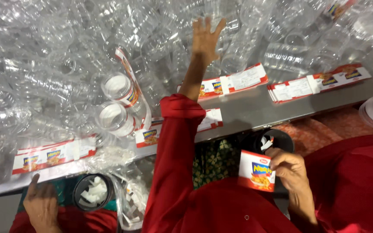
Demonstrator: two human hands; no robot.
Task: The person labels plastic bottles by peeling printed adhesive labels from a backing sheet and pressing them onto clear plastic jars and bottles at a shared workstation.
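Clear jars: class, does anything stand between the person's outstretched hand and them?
Nothing visible does. The left hand, fingers spread, is over the clear jars. The label stacks lie flat on the table beneath the forearm.

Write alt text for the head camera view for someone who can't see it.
The left hand reaches, fingers spread, into a heap of clear plastic jars on a grey table, while the right hand holds a red-and-white label. Label stacks lie along the table edge.
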